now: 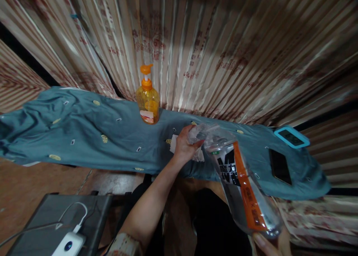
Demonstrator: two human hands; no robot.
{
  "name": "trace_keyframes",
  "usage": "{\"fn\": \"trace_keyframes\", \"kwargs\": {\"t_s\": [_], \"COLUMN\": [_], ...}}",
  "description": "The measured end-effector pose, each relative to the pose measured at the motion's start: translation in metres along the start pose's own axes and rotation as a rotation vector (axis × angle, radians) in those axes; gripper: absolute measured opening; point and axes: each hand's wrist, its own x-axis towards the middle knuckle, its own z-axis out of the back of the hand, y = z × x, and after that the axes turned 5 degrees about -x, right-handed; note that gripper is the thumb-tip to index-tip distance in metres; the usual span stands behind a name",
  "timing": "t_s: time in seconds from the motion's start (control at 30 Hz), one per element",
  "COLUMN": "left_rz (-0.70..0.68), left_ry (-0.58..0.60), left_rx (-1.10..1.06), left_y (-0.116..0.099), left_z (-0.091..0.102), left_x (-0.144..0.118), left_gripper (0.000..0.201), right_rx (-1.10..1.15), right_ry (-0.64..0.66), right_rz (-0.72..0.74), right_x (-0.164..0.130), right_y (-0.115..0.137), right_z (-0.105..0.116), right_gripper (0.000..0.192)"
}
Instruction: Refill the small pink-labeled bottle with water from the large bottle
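A large clear plastic bottle [237,181] with a silver, black and orange label lies tilted across the front of the cloth-covered surface. My right hand [270,245] grips its lower end at the bottom edge of the view; only some fingers show. At the upper end, my left hand [186,144] is closed on crumpled clear plastic [205,133]. Whether that plastic is part of the bottle or a separate piece, I cannot tell. A white paper-like piece [173,143] lies under and beside my left hand, partly hidden by it.
An orange pump bottle [148,103] stands at the back of the blue-green cloth [123,133]. On the right lie a blue-framed digital clock [292,136] and a dark phone [280,166]. A white device [69,244] with a cable rests on a grey stool [41,218]. Pleated curtains [179,51] hang behind.
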Motion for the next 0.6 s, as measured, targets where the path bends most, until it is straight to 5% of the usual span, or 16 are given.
{"fn": "trace_keyframes", "kwargs": {"t_s": [0.2, 0.33, 0.6], "left_rz": [0.000, 0.005, 0.020], "left_ry": [0.014, 0.013, 0.009], "left_rx": [0.048, 0.073, 0.077], "left_y": [-0.006, -0.011, -0.012], "left_z": [0.002, 0.002, 0.001], "left_x": [0.000, 0.000, 0.000], "left_gripper": [0.055, 0.053, 0.052], "right_rx": [-0.042, -0.138, -0.164], "right_ry": [-0.052, -0.069, -0.081], "right_rz": [0.007, 0.126, 0.129], "right_x": [0.010, 0.011, 0.010], "right_y": [0.042, 0.042, 0.042], "right_z": [-0.017, -0.019, -0.020], "right_gripper": [0.079, 0.076, 0.076]}}
